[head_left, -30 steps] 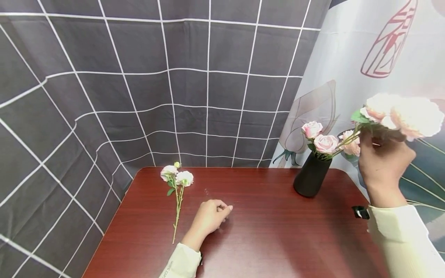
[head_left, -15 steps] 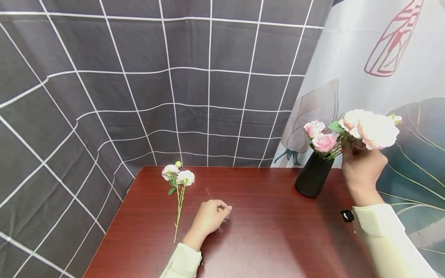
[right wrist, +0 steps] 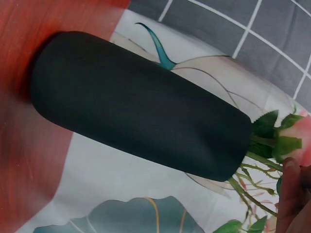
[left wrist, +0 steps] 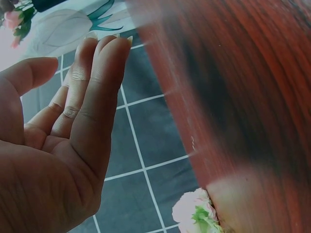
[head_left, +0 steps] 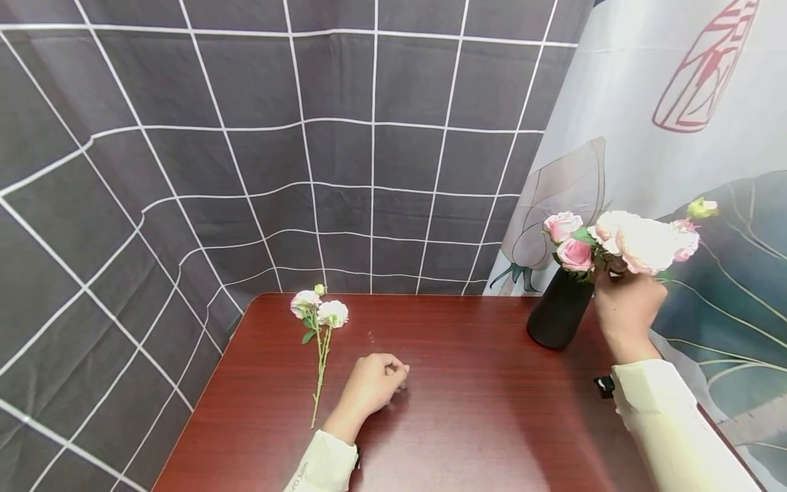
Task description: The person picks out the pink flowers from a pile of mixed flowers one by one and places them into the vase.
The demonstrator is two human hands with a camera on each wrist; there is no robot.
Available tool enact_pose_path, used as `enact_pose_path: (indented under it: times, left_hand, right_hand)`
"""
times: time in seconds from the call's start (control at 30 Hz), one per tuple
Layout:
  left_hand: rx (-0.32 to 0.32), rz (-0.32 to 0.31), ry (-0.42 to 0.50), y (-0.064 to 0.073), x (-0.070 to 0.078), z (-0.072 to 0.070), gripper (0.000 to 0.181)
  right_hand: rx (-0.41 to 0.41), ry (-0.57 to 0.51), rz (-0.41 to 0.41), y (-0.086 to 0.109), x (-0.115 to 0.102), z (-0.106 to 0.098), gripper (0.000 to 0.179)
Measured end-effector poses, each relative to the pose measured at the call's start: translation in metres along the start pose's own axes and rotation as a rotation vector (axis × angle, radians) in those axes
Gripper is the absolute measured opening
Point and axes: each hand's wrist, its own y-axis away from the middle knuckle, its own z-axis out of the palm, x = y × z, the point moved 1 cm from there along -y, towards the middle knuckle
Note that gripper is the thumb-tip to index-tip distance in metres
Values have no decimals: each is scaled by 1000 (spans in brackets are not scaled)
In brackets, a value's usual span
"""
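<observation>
My right hand (head_left: 630,311) grips a pale peach flower spray (head_left: 645,246) just under its blooms, beside the mouth of a black vase (head_left: 559,311). Pink roses (head_left: 576,254) stand in that vase. In the right wrist view the vase (right wrist: 141,107) appears sideways, with several stems (right wrist: 250,194) at its mouth and my fingers (right wrist: 291,189) at the right edge. How far the held stem reaches in is hard to see. My left hand (head_left: 374,386) rests on the table with relaxed fingers and holds nothing. Left of it lies a white flower spray (head_left: 333,313).
The dark red tabletop (head_left: 467,383) ends at a grey curtain (head_left: 332,157) with white grid lines. A pale printed curtain (head_left: 639,164) hangs behind the vase. The vase stands near the table's back right corner.
My right hand has moved left and slightly down with the peach flower spray, bringing it close to the vase and roses. My left hand and the white flower spray stay in place.
</observation>
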Motion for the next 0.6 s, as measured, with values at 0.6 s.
enact_pose_path:
  times: [0.6]
  left_hand:
    - [-2, -11, 13, 2, -3, -1, 18]
  right_hand:
    - [-124, 8, 64, 9, 23, 12, 25]
